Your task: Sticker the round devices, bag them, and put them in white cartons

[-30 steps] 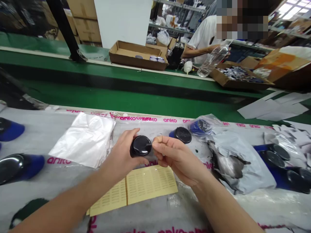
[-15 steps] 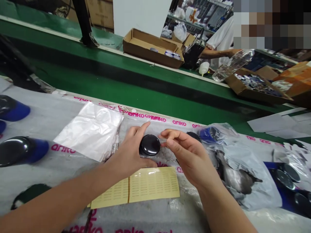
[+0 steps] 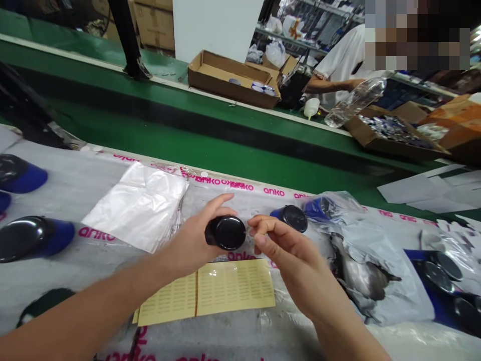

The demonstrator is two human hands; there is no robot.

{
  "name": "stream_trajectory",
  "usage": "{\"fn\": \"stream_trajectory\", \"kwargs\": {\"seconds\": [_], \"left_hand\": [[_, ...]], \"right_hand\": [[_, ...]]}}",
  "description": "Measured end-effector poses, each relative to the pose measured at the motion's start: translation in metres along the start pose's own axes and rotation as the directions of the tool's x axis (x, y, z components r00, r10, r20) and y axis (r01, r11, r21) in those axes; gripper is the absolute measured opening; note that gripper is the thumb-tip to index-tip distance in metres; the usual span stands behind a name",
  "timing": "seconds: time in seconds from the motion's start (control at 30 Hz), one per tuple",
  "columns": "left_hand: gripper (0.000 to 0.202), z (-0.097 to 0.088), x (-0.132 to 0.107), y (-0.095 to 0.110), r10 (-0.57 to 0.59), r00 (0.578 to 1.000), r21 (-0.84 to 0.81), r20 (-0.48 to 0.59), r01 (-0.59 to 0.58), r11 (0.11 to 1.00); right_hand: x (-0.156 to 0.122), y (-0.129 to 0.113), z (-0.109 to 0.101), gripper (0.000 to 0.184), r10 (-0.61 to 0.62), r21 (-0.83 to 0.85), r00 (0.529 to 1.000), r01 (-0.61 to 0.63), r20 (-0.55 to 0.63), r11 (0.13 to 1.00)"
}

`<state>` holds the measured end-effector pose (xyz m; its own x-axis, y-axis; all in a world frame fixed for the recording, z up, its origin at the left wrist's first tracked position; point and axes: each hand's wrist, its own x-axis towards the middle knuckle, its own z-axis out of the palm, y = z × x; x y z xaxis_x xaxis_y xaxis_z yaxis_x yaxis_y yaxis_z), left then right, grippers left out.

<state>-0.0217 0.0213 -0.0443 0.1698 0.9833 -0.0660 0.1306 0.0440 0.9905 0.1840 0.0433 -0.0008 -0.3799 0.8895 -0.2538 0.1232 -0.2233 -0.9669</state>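
Head view: pink "anko" lettering repeats over the grey plastic sheeting (image 3: pixel 255 328); print on the yellow label sheet (image 3: pixel 236 288), lower centre, is illegible. Mid-frame, the left hand (image 3: pixel 195 238) grips a black-topped container (image 3: pixel 230 233); the right hand (image 3: pixel 287 245) curls beside it, contents unclear. A green surface (image 3: pixel 158 140) crosses behind.

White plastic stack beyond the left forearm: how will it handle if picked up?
The white plastic stack looks floppy, since its top is creased and rumpled. Its glossy sheen suggests it may be slippery. Layers could slide apart when lifted, as the right edge shows them unevenly lined up.
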Motion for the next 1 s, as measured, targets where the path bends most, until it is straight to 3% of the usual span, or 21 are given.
{"fn": "stream_trajectory", "kwargs": {"seconds": [0.13, 0.57, 1.0], "left_hand": [[0.075, 0.003, -0.004, -0.001, 0.051, 0.998, -0.018, 0.033, -0.051, 0.999], [0.061, 0.002, -0.005, -0.008, 0.043, 0.999, 0.023, -0.019, -0.043, 0.999], [0.059, 0.002, -0.007, -0.007, 0.056, 0.998, 0.077, -0.026, -0.054, 0.996]], "right_hand": [[0.005, -0.006, 0.004, 0.025, 0.020, -0.049, 0.998, -0.017, 0.054, 0.999], [-0.002, 0.008, 0.030, 0.019, 0.052, -0.063, 0.994, -0.058, -0.093, 0.996], [-0.007, 0.013, 0.047, 0.017, -0.055, -0.124, 0.968, 0.025, -0.246, 0.992]]}}
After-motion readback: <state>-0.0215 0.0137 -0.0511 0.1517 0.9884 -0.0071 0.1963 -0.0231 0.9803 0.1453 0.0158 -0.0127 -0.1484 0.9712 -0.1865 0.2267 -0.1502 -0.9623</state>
